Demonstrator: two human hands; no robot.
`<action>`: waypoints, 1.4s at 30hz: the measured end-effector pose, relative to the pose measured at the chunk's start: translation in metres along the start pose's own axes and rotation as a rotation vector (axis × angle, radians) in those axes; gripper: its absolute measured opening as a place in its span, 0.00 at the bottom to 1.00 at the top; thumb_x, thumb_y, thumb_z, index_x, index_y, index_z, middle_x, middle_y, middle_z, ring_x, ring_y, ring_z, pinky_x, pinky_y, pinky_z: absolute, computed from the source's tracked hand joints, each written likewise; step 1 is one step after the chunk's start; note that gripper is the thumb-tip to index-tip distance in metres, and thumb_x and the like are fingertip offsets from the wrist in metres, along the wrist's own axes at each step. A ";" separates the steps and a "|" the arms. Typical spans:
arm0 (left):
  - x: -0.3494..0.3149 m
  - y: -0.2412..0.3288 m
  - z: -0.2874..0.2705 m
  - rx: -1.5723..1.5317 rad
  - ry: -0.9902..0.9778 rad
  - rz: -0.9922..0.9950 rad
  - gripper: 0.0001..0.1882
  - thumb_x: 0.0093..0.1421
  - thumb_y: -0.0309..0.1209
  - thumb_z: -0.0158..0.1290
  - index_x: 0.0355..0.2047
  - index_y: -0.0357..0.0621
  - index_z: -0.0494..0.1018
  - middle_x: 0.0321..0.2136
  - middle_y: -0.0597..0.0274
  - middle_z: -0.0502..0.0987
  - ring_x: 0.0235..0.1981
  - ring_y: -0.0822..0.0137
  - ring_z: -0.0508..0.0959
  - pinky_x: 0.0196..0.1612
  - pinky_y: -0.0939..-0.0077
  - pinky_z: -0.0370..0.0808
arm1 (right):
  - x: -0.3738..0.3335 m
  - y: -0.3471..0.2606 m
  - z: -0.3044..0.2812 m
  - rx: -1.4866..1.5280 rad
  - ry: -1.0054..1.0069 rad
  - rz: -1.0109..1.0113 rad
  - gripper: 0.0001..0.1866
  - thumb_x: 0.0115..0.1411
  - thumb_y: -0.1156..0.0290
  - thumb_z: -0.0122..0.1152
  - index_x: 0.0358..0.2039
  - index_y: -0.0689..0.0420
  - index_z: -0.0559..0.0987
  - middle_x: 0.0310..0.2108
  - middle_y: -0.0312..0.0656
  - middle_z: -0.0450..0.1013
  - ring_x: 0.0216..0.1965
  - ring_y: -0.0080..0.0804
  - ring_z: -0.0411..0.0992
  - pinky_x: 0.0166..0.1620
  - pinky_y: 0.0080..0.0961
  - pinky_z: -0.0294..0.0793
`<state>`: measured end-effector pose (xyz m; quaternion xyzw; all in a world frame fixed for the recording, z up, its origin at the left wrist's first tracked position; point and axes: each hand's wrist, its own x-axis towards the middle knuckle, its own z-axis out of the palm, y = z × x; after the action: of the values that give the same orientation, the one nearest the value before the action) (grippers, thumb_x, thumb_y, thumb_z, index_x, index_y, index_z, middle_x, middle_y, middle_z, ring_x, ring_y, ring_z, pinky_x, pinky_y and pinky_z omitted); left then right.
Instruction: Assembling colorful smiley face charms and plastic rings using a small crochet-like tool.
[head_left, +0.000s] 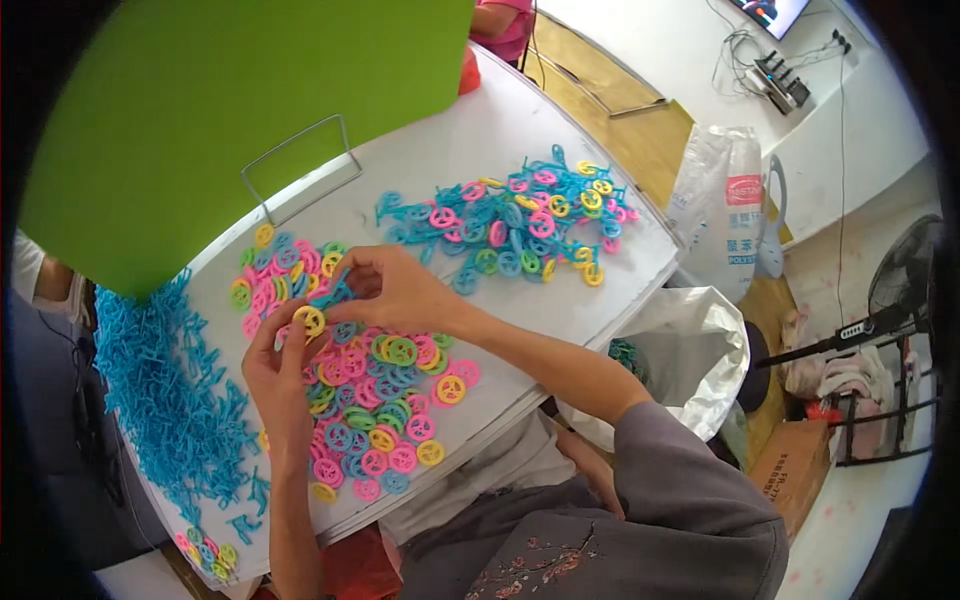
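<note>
My left hand [277, 368] pinches a small yellow spoked plastic wheel [309, 320] between thumb and fingers. Close beside it, my right hand [400, 290] is closed on a small blue plastic piece [336, 296], partly covered by the fingers. Whether the wheel and the blue piece are joined I cannot tell. Under and around both hands spreads a heap of loose wheels [345, 365] in pink, yellow, green and blue. A big pile of blue plastic pieces [160, 375] lies to the left. At the far right, blue pieces with coloured wheels [515, 225] form another heap.
Everything lies on a white tabletop [490, 120]. A green board [250, 90] and a bent metal wire frame [300, 150] stand along its far side. Off the right edge are an open white sack [690, 350], a printed white bag [715, 200] and a black fan [900, 280].
</note>
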<state>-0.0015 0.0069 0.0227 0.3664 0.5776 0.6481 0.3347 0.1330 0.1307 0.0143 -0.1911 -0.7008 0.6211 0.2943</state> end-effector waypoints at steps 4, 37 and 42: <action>0.001 -0.004 -0.003 -0.059 -0.064 -0.012 0.12 0.64 0.29 0.48 0.44 0.32 0.70 0.39 0.58 0.73 0.36 0.70 0.78 0.40 0.76 0.79 | -0.004 -0.005 -0.005 0.075 -0.035 0.060 0.12 0.51 0.72 0.69 0.28 0.61 0.73 0.20 0.29 0.66 0.23 0.11 0.60 0.23 0.16 0.58; -0.002 -0.015 -0.007 0.058 -0.029 0.004 0.04 0.63 0.25 0.49 0.37 0.38 0.69 0.34 0.63 0.73 0.38 0.72 0.74 0.43 0.77 0.76 | -0.012 0.005 0.014 -0.060 0.028 -0.011 0.09 0.50 0.80 0.65 0.31 0.64 0.73 0.24 0.37 0.71 0.26 0.18 0.69 0.29 0.20 0.69; -0.002 -0.014 -0.005 0.020 -0.006 -0.001 0.01 0.62 0.21 0.48 0.34 0.38 0.68 0.33 0.63 0.73 0.35 0.74 0.73 0.39 0.79 0.72 | -0.014 0.005 0.018 0.006 0.013 0.005 0.10 0.50 0.81 0.64 0.33 0.63 0.73 0.25 0.36 0.72 0.27 0.19 0.71 0.30 0.19 0.70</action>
<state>-0.0051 0.0043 0.0080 0.3715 0.5830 0.6411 0.3333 0.1315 0.1089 0.0060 -0.1959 -0.6965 0.6226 0.2980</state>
